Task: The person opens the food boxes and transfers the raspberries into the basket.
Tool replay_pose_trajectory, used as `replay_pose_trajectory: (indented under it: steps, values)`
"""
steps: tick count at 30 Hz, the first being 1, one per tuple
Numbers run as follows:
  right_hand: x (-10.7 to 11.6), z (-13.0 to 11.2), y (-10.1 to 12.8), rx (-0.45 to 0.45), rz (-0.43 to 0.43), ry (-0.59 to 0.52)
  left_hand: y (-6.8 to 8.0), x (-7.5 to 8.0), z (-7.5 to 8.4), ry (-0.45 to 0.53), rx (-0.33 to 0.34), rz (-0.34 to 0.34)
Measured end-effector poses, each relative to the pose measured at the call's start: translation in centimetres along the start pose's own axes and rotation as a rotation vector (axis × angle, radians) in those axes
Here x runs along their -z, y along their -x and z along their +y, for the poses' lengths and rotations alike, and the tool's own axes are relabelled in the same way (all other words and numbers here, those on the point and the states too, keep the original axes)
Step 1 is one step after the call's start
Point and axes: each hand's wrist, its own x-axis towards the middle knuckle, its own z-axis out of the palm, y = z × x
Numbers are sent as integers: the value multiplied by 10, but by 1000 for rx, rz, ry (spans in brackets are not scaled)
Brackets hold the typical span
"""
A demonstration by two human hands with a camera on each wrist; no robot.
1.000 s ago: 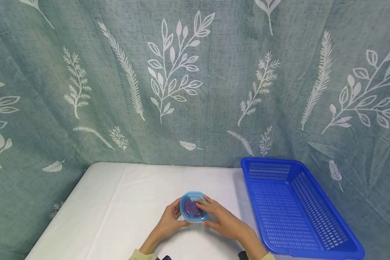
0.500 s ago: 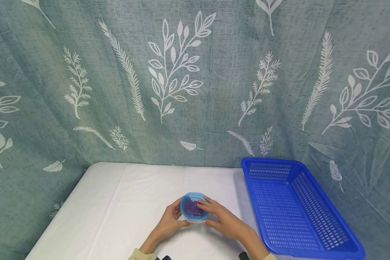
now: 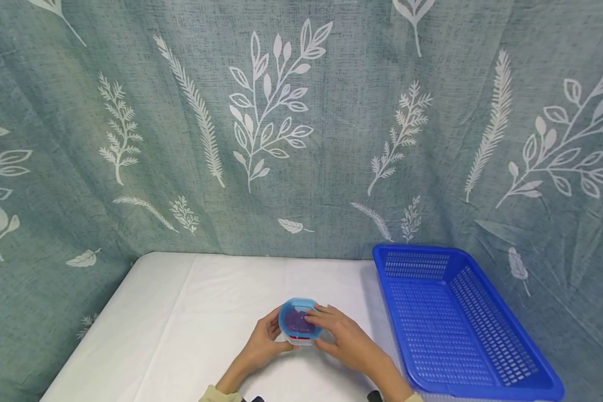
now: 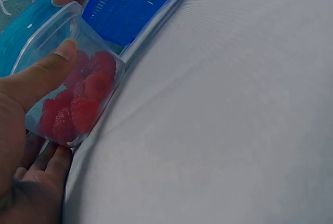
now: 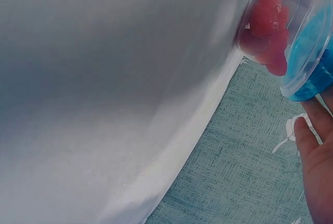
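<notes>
A small clear food container (image 3: 299, 342) with a blue lid (image 3: 293, 321) is between the hands over the white table. Raspberries (image 4: 86, 110) lie in its bottom, plain to see through the wall in the left wrist view. My left hand (image 3: 262, 346) grips the container, thumb along the near wall and fingers around the far side. The right hand (image 3: 349, 341) holds the lid, fingertips on its top and thumb at the near rim. The lid (image 5: 315, 73) stands tilted on the container, with a gap at the near edge where red shows.
A blue perforated plastic basket (image 3: 444, 329) stands on the right of the white-covered table (image 3: 211, 301). Behind and beside the table hangs a green curtain (image 3: 331, 167) with white leaf prints.
The lid's near edge has risen off the container, and red berries now show below it. The right hand has shifted slightly with the lid; the left hand keeps its place.
</notes>
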Motion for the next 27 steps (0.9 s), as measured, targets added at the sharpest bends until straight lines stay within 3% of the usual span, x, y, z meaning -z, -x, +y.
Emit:
replay_pose_trajectory:
  steps: [11,27]
  values:
    - [-1,2,-12,98,130,70,-1,0,2,-19,9,-5]
    - [-5,6,-19,55,251,-119,1,-3,0,-63,-1,14]
